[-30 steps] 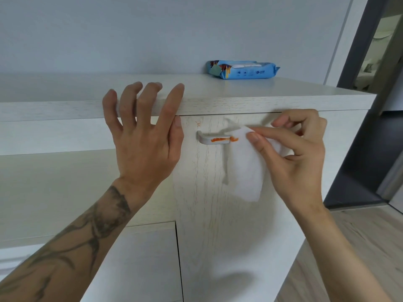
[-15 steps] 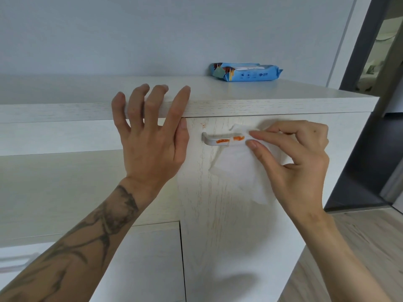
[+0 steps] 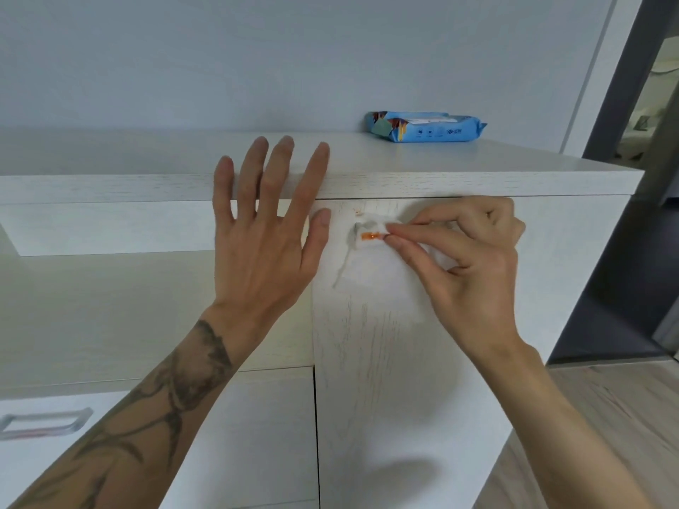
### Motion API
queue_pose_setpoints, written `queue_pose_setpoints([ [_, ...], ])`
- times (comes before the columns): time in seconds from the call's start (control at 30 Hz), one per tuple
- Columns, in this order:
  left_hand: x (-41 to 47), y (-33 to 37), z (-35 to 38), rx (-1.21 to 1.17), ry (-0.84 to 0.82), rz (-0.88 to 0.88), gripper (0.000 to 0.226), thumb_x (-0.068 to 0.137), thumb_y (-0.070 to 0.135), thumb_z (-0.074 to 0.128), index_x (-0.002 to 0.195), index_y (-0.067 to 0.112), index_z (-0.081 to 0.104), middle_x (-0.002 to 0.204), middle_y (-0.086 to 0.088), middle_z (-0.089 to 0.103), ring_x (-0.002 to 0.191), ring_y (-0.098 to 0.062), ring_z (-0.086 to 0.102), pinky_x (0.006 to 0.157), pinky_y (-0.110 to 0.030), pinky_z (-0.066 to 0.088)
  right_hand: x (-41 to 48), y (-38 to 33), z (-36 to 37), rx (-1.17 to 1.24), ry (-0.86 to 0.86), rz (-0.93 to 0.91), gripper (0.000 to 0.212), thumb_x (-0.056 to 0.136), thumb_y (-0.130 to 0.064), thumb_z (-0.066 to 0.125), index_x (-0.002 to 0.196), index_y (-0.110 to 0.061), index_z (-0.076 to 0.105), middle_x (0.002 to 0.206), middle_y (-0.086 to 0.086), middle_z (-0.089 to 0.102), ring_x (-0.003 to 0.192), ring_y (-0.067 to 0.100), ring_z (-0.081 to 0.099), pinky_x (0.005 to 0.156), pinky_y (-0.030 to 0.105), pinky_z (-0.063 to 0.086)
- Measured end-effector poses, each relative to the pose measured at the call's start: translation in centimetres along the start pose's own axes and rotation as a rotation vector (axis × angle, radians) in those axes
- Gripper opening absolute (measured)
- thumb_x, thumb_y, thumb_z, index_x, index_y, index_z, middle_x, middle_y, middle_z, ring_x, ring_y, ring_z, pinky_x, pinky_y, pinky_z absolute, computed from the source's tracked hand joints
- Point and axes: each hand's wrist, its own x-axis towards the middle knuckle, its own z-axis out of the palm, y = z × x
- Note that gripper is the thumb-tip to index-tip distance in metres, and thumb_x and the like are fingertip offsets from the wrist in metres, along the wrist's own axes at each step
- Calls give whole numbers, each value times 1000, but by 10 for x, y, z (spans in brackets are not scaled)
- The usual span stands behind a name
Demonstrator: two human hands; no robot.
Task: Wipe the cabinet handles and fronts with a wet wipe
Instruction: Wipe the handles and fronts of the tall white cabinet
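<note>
Now you wipe the handle.
Your right hand point(image 3: 474, 266) pinches the wet wipe point(image 3: 367, 251) on it; your left hand point(image 3: 264, 244) lies flat, fingers wide.

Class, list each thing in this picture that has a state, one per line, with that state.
left hand: open, flat against the cabinet edge
right hand: pinching the wet wipe
wet wipe: pressed over the handle, orange smear on it
cabinet door: closed, small orange marks near its top
wipes pack: lying on the cabinet top
lower handle: untouched
</note>
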Motion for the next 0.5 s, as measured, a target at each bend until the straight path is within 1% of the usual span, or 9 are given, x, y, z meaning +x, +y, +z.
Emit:
queue_pose_setpoints([
  [0.07,-5,-14,-4,12,-21,3,63,114,49,42,169,20,30,167,-17,37,158,-36,25,132,-51,0,-1,8,-7,-13,8,5,10,96,-31,79,107,-31,79,106,-12,69,112,20,49,88,64,40],
  [0.17,-9,-23,-3,53,-14,-12,67,112,56,42,167,19,32,162,-17,37,157,-38,24,132,-53,-2,-6,11,-11,-18,37,39,10,97,-30,79,107,-33,78,106,-11,70,111,25,51,88,64,41],
  [0.3,-7,-5,6,59,26,-108,63,109,54,46,160,17,38,153,-23,49,154,-41,26,131,-54,-5,1,-1,4,6,7,-8,10,96,-32,79,105,-31,81,106,-15,69,112,19,51,89,63,39],
  [0.33,-7,-3,8,53,38,-116,62,109,53,46,159,17,39,153,-22,48,154,-41,26,131,-54,-5,2,1,2,-3,0,-19,10,96,-33,79,105,-32,80,106,-15,70,112,20,51,90,63,39],
  [0.43,-7,-4,10,53,59,-107,61,109,52,45,159,17,37,153,-15,34,154,-41,24,131,-55,-6,-2,10,-8,-11,24,26,10,97,-33,79,106,-36,77,106,-14,70,111,28,53,90,65,39],
  [0.5,-7,-4,12,48,61,-103,61,109,52,44,159,18,34,153,-12,29,154,-40,23,131,-55,-7,-2,4,-3,3,43,45,9,96,-33,79,105,-35,77,105,-13,70,111,28,53,90,65,40],
])
